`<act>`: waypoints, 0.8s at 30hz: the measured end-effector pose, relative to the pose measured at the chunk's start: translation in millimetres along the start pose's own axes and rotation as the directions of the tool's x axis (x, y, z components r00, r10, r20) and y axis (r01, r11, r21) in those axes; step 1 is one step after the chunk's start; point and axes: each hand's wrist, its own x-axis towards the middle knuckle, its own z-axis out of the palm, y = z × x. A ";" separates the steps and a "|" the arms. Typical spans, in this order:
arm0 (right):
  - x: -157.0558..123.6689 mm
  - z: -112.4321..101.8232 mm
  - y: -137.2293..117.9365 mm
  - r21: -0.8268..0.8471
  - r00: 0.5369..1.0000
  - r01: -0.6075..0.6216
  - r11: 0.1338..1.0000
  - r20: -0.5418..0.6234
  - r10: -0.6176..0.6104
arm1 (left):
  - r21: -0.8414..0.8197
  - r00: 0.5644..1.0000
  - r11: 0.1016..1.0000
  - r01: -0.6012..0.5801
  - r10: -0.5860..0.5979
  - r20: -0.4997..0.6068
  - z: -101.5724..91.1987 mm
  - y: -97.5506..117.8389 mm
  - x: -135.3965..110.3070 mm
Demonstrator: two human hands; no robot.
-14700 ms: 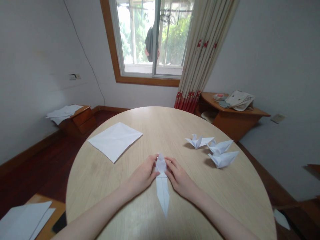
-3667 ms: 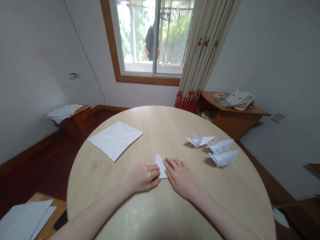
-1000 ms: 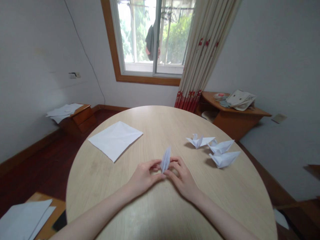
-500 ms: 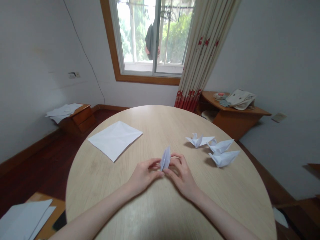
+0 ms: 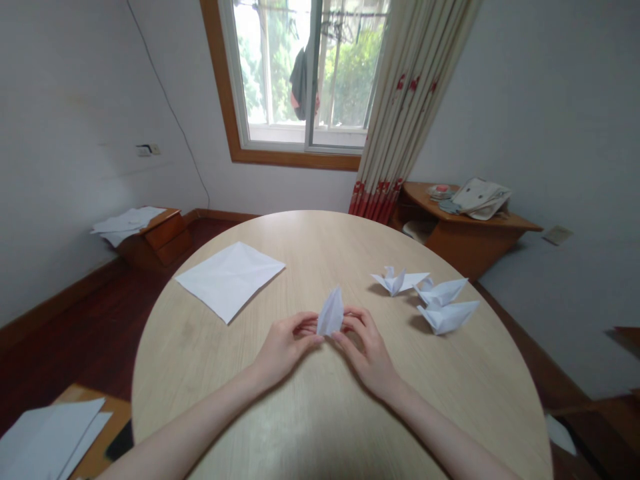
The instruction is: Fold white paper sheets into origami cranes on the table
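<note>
I pinch the folded paper piece (image 5: pixel 331 312) between my left hand (image 5: pixel 286 345) and my right hand (image 5: pixel 365 347), fingertips closed on its lower edges. It stands upright, point up, just above the round table (image 5: pixel 310 427) near its centre. Three folded paper cranes (image 5: pixel 436 300) lie to the right; a flat paper sheet (image 5: pixel 230 279) lies to the left.

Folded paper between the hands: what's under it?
Only table shows beneath the folded paper, pinched by left hand and right hand. Fingertips hide its lower edge and any contact.
</note>
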 end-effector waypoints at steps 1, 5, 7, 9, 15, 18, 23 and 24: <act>-0.3 0.2 1.1 0.012 1.000 0.000 1.000 -0.007 0.000 | -0.004 1.000 1.000 0.000 0.000 -0.001 0.0 -0.1 0.0; -1.0 1.2 5.4 0.090 0.997 -0.045 0.995 -0.063 0.051 | -0.013 1.000 1.000 0.008 -0.007 0.011 0.1 -0.4 -0.3; -1.2 1.9 7.0 0.132 0.992 -0.084 0.988 -0.081 0.095 | -0.011 1.000 1.000 0.015 -0.015 0.014 0.1 -0.6 -0.5; -1.4 2.7 8.0 0.157 0.989 -0.108 0.982 -0.082 0.122 | -0.006 1.000 1.000 0.013 -0.013 0.010 0.0 -0.9 -0.7; -2.8 3.4 10.5 0.146 0.988 -0.123 0.982 -0.076 0.135 | 0.029 1.000 1.000 0.000 0.000 0.012 -0.2 -1.1 -0.5; -2.8 2.6 10.2 0.129 0.988 -0.134 0.983 -0.061 0.142 | 0.074 1.000 0.997 -0.017 0.017 0.014 0.0 -0.6 -0.6; -1.1 1.0 3.8 0.134 0.987 -0.148 0.980 -0.035 0.154 | 0.130 1.000 0.991 -0.031 0.030 0.008 -0.3 0.3 -1.3; -0.7 0.5 2.2 0.139 0.987 -0.154 0.978 -0.026 0.159 | 0.135 1.000 0.991 -0.025 0.025 0.003 -0.5 0.7 -1.5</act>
